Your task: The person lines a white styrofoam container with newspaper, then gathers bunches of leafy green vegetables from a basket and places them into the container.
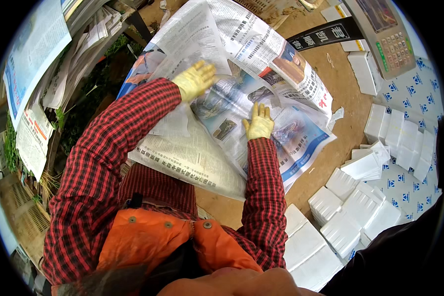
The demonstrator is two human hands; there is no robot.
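Several printed newspaper sheets (222, 111) lie spread and overlapping before me, hiding what is under them. Their edges are folded and lifted in places. My left hand (195, 80), in a pale yellow glove, is laid palm down on the upper left part of the sheets. Further right and lower, my right hand (259, 123) wears a matching glove and rests on the paper with its fingers spread. Neither hand grips anything. The near corner of the newspaper hangs close to my checked sleeve and body.
A scale's keypad panel (392, 48) on a black post (323, 35) juts in at the upper right. White foam blocks (342, 214) are stacked on a blue-printed sheet (410, 188). Stacked newspapers (74, 55) overhang leafy greens (92, 96) at left.
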